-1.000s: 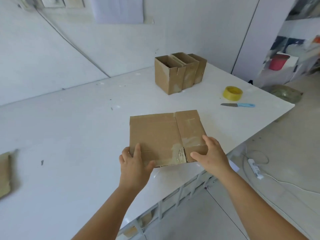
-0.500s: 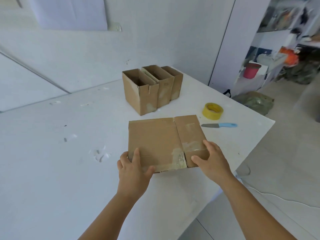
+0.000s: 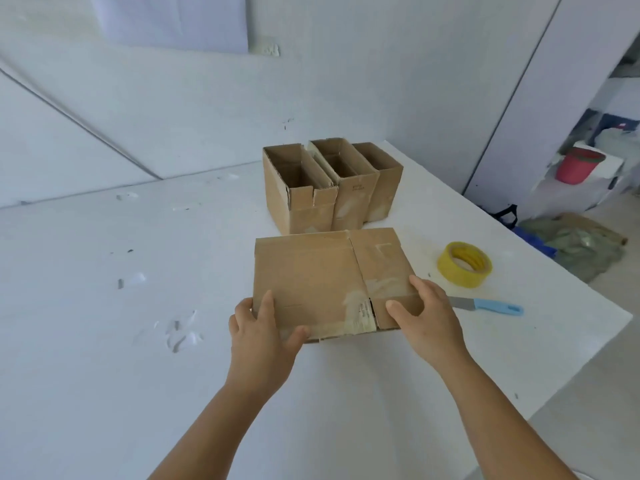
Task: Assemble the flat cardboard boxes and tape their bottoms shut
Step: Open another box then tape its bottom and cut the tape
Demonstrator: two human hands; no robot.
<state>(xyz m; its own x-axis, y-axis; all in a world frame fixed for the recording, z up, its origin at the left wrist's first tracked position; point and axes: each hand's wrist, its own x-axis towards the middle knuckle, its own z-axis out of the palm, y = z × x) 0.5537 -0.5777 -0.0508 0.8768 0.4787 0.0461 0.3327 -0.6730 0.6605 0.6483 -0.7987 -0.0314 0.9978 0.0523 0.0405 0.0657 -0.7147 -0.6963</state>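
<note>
A flat brown cardboard box (image 3: 311,278), folded and with old tape marks, is held just above the white table (image 3: 104,341). My left hand (image 3: 263,337) grips its near left corner, thumb on top. My right hand (image 3: 426,323) grips its near right edge, thumb over the flap. A yellow tape roll (image 3: 464,264) lies to the right of the box. A blue-handled knife (image 3: 485,305) lies just beyond my right hand.
Three assembled open-topped cardboard boxes (image 3: 329,185) stand side by side behind the flat one. The table's right edge runs diagonally near the knife. A red bucket (image 3: 578,165) and a green bag (image 3: 578,247) sit beyond the table on the right.
The view has swung right and closer to the assembled boxes. Both hands keep the same grip on the flat box, which has moved toward the standing boxes and tape.
</note>
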